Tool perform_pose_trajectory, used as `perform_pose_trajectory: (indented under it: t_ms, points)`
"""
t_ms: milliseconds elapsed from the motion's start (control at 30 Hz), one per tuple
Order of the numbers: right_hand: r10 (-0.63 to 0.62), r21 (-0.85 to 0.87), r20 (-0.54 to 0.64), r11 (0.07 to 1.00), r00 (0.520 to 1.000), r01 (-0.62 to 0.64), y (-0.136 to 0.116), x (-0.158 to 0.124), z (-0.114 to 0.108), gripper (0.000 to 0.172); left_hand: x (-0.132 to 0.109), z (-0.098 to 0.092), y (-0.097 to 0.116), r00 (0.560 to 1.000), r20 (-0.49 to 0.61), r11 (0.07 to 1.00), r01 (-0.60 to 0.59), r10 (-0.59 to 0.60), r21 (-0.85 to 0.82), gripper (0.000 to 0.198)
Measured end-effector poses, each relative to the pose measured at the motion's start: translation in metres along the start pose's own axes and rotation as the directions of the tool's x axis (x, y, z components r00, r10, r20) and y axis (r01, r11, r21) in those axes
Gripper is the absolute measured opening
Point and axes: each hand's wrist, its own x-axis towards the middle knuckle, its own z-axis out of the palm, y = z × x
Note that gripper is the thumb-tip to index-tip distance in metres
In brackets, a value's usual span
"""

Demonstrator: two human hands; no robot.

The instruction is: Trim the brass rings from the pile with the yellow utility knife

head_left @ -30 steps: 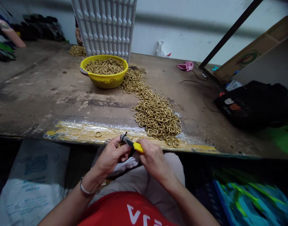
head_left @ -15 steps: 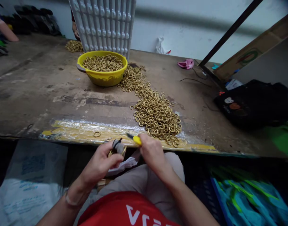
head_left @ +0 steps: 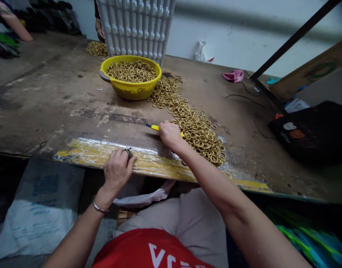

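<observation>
My right hand (head_left: 170, 134) is closed round a yellow utility knife (head_left: 154, 127), its dark blade end pointing left over the tabletop. It rests against the near-left side of a heap of brass-coloured rings (head_left: 200, 136). At the taped table edge, my left hand (head_left: 117, 167) is bent with its fingers curled down and thumb drawn in. A dark band wraps one of its fingers. Whatever lies under those fingers is hidden. Farther back stands a yellow basin (head_left: 133, 91) full of the same rings, and the heap trails from its right side towards me.
A grey ribbed panel (head_left: 136, 29) stands upright behind the basin. Beyond it are another person's hand (head_left: 100, 34) and a small ring pile (head_left: 97, 48). A black bag (head_left: 313, 130) sits right, near a slanted dark bar (head_left: 296, 39). Yellow tape (head_left: 157, 163) covers the front edge.
My right hand has moved forward with the knife, from the table edge to the heap. My left hand has turned palm-down onto the taped edge, where a loose ring lay; rings it held are now hidden.
</observation>
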Motion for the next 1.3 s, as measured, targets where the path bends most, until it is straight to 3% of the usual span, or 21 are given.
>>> perform_pose_trajectory:
  t_ms: [133,267,333,433,533,600,700,767,833,1000,1167,1300]
  points:
    - [0.005,0.015,0.009,1.0,1.0,-0.006,-0.002,0.01,0.012,0.033,-0.02,-0.002,0.011,0.994,-0.037,0.982,-0.109,0.105,-0.152,0.022]
    - [0.029,0.034,-0.011,0.999,1.0,-0.028,-0.004,0.004,0.015,0.031,-0.055,0.015,0.01,0.986,-0.103,0.937,-0.159,0.134,-0.31,0.006]
    - [0.036,0.038,-0.019,0.999,0.999,-0.035,-0.007,-0.003,0.013,0.03,-0.075,0.029,0.008,0.992,-0.008,0.913,-0.12,0.126,-0.39,0.005]
    - [0.032,0.098,-0.105,0.995,0.994,-0.022,-0.011,-0.019,0.006,0.026,-0.1,0.048,0.011,0.965,0.243,0.907,0.01,0.102,-0.422,0.02]
    - [0.049,0.352,-0.27,0.935,0.962,0.051,-0.01,-0.039,-0.002,0.022,-0.115,0.059,0.024,0.923,0.376,0.912,0.084,0.08,-0.402,0.027]
    - [0.119,0.619,-0.302,0.779,0.946,0.1,-0.007,-0.056,-0.007,0.016,-0.121,0.062,0.035,0.882,0.461,0.906,0.114,0.097,-0.409,0.027]
    - [0.234,0.941,-0.162,0.331,0.959,0.078,0.001,-0.091,-0.01,0.008,-0.124,0.061,0.049,0.793,0.586,0.88,0.148,0.167,-0.452,0.028]
    - [0.276,1.0,-0.018,0.029,0.961,0.01,0.007,-0.118,-0.009,0.017,-0.123,0.059,0.054,0.728,0.65,0.862,0.171,0.216,-0.478,0.032]
    - [0.279,0.986,0.078,-0.166,0.957,-0.032,0.013,-0.146,-0.005,0.023,-0.12,0.055,0.058,0.669,0.698,0.851,0.186,0.257,-0.491,0.039]
    - [0.277,0.92,0.209,-0.381,0.938,-0.092,0.021,-0.197,0.01,0.029,-0.107,0.049,0.086,0.58,0.746,0.839,0.185,0.327,-0.511,0.052]
    - [0.229,0.856,0.264,-0.503,0.937,-0.119,0.013,-0.219,0.023,0.033,-0.101,0.052,0.144,0.576,0.757,0.825,0.233,0.309,-0.514,0.038]
    - [0.194,0.828,0.296,-0.54,0.935,-0.15,0.005,-0.225,0.037,0.031,-0.095,0.054,0.155,0.558,0.762,0.762,0.32,0.328,-0.563,0.028]
